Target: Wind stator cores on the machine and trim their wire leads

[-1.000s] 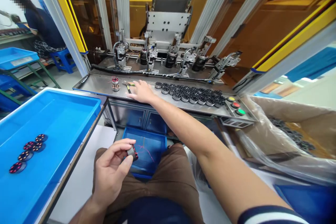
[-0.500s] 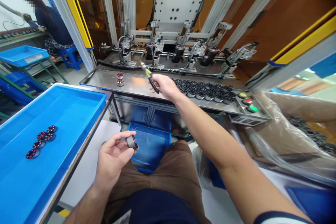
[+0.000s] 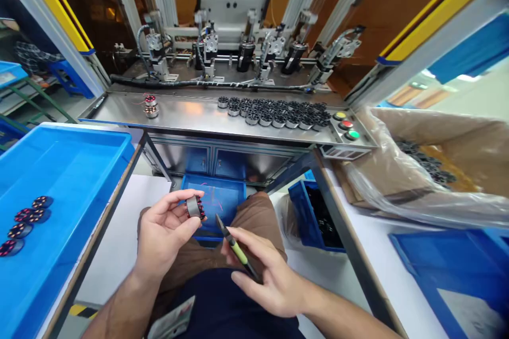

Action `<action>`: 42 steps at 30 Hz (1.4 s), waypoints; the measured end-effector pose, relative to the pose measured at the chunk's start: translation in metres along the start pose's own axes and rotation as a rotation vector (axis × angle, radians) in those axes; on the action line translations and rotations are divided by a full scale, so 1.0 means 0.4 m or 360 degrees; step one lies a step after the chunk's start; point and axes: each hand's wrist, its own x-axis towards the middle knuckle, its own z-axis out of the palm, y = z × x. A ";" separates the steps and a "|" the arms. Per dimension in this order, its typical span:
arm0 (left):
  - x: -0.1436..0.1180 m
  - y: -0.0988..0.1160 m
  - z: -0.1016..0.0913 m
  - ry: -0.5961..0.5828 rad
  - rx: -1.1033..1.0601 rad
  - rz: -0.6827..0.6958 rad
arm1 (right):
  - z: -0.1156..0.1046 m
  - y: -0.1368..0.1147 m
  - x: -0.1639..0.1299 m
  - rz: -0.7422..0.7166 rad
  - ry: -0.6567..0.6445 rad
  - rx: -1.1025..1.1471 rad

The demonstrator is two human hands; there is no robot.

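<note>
Over my lap, my left hand pinches a small wound stator between thumb and fingertips, its coil side turned toward the right. Just beside it, my right hand grips green-handled cutting pliers, their dark tip pointing up at the stator without touching it. Below both sits a blue bin with wire scraps. At my left, a blue tray holds finished stators.

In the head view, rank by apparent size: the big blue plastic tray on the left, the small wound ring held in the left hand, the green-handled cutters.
1. Big blue plastic tray
2. Green-handled cutters
3. Small wound ring
</note>
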 end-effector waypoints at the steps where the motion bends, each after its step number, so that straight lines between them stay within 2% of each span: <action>1: 0.001 -0.001 0.004 -0.0013 0.0008 0.0001 | -0.001 0.001 0.007 -0.0042 0.0012 -0.0042; 5: -0.004 0.001 0.009 -0.0035 0.0039 0.0020 | -0.006 0.001 0.034 -0.0075 0.0021 -0.0136; 14: -0.022 -0.004 -0.011 -0.0033 -0.0005 -0.0020 | 0.011 0.001 0.051 -0.0136 -0.0029 -0.0109; 25: -0.020 -0.013 -0.015 -0.0016 0.0008 -0.0066 | 0.012 0.019 0.036 -0.0128 0.0047 -0.0193; 30: -0.020 -0.016 -0.018 -0.0065 0.0002 0.0073 | 0.011 0.012 0.038 -0.0079 0.0040 -0.0165; 34: -0.023 -0.015 -0.015 -0.0025 0.0145 0.0248 | 0.008 0.005 0.043 -0.0079 0.0004 -0.0152; 42: -0.033 -0.006 -0.008 -0.0022 0.0412 0.0395 | 0.009 0.004 0.051 -0.0092 -0.0030 -0.0090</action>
